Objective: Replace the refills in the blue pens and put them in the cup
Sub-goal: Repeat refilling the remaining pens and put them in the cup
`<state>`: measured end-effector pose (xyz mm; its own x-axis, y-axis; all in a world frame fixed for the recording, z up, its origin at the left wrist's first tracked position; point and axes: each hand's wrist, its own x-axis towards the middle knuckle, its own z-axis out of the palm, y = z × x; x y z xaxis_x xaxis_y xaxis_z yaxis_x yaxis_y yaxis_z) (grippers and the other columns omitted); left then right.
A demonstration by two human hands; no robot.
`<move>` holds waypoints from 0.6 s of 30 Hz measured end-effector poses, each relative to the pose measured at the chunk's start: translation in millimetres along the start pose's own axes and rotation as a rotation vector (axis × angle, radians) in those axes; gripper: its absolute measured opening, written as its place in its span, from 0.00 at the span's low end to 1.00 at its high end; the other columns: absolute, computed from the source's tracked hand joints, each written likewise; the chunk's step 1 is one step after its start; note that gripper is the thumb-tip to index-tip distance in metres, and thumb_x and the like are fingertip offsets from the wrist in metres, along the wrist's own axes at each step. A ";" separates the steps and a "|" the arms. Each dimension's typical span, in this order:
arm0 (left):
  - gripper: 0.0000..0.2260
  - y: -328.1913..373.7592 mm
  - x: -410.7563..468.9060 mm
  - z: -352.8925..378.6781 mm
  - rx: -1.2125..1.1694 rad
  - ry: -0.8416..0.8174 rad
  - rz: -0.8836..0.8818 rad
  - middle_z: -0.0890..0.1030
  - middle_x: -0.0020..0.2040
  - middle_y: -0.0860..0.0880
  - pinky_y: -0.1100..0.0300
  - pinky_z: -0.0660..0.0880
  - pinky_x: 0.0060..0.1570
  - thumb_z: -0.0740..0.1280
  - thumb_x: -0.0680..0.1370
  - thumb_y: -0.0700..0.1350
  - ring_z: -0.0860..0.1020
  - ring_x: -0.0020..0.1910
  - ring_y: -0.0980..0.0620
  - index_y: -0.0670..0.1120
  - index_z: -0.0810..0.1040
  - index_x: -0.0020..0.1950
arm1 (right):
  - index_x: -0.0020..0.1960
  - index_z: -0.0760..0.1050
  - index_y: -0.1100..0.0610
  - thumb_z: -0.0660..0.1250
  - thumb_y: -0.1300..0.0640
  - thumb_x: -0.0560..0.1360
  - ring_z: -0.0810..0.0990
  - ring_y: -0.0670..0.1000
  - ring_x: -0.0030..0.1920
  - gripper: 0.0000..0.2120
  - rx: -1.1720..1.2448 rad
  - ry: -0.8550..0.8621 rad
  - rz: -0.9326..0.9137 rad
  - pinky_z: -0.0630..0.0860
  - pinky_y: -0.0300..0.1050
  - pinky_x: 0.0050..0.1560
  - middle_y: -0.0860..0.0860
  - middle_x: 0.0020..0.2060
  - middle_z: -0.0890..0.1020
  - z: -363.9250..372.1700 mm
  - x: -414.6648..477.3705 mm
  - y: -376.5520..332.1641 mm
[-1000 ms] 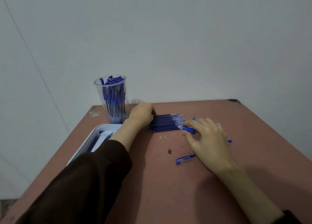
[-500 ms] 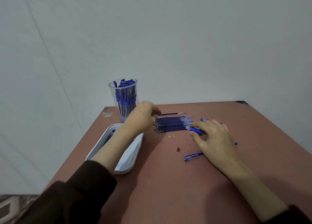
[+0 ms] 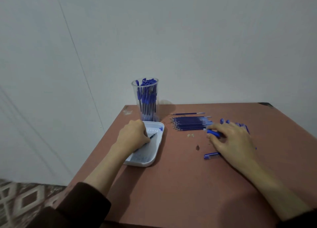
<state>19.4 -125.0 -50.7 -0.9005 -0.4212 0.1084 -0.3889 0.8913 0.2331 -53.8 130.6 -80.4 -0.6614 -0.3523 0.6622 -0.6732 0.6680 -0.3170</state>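
Blue pens point(image 3: 147, 97) crowd the cup point(image 3: 135, 88), yet fresh refills point(image 3: 190, 124) wait, so I judge work remains; left hand point(image 3: 133, 135) pinches a dark refill point(image 3: 153, 135), right hand point(image 3: 235, 140) grips a barrel point(image 3: 213, 133)

Things on the worktop point(image 3: 171, 193)
The cup point(image 3: 145, 107) of pens point(image 3: 147, 92) stands at the back left, the tray point(image 3: 154, 152) just in front of it, the left hand point(image 3: 133, 136) in the tray. Right of the tray lies a row of refills point(image 3: 190, 124), one refill point(image 3: 187, 114) behind them. The right hand point(image 3: 231, 142), right of the row, holds a pen point(image 3: 213, 133); a pen cap point(image 3: 211, 155) lies in front.
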 end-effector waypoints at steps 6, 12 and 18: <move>0.09 16.1 -4.8 -17.2 -0.527 0.214 -0.005 0.82 0.31 0.46 0.59 0.77 0.33 0.67 0.74 0.40 0.80 0.32 0.50 0.44 0.77 0.33 | 0.42 0.81 0.52 0.74 0.61 0.68 0.72 0.49 0.33 0.06 0.034 0.019 -0.011 0.68 0.46 0.41 0.43 0.29 0.75 0.6 0.8 -0.3; 0.04 72.6 -13.3 -3.0 -1.545 0.106 -0.069 0.81 0.38 0.42 0.63 0.78 0.29 0.60 0.81 0.40 0.81 0.29 0.54 0.40 0.72 0.48 | 0.47 0.80 0.50 0.70 0.56 0.73 0.76 0.49 0.35 0.04 0.128 -0.010 0.031 0.73 0.47 0.38 0.47 0.36 0.79 -0.9 -0.3 -1.2; 0.10 100.2 -14.8 27.9 -1.892 0.150 -0.153 0.80 0.41 0.40 0.62 0.80 0.35 0.62 0.79 0.33 0.81 0.33 0.52 0.39 0.67 0.59 | 0.51 0.80 0.51 0.69 0.57 0.73 0.76 0.49 0.38 0.07 0.132 -0.006 0.047 0.75 0.48 0.39 0.48 0.40 0.81 1.0 0.5 -0.7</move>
<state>-11.6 -24.7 -55.8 -0.8217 -0.5688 0.0344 0.3339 -0.4316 0.8380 -54.0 129.2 -80.5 -0.6947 -0.3273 0.6406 -0.6792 0.5915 -0.4344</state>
